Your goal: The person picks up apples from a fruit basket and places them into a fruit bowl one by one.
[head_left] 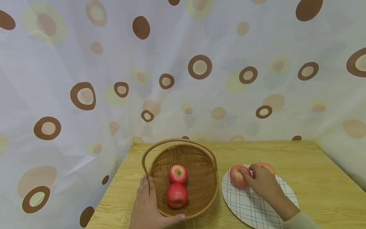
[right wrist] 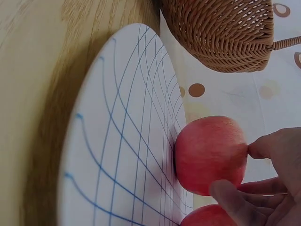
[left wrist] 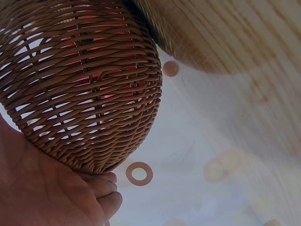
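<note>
A wicker basket (head_left: 200, 194) with an arched handle stands on the table, holding a red apple (head_left: 178, 174) and a second apple (head_left: 177, 195) nearer me. Against its left outer side rests my left hand (head_left: 147, 203), fingers straight and thumb out along the near rim. To the right, a round white plate (head_left: 237, 206) with blue grid lines carries a red apple (right wrist: 210, 155) and another apple (head_left: 266, 167) behind my right hand (head_left: 261, 183). My right thumb and forefinger pinch the first apple's right side, and it sits on the plate.
The wooden table (head_left: 320, 178) runs back to a white sheet (head_left: 177, 41) patterned with brown and yellow dots. This sheet also rises along the left and right sides. The basket's handle (head_left: 180, 140) arches up toward the back.
</note>
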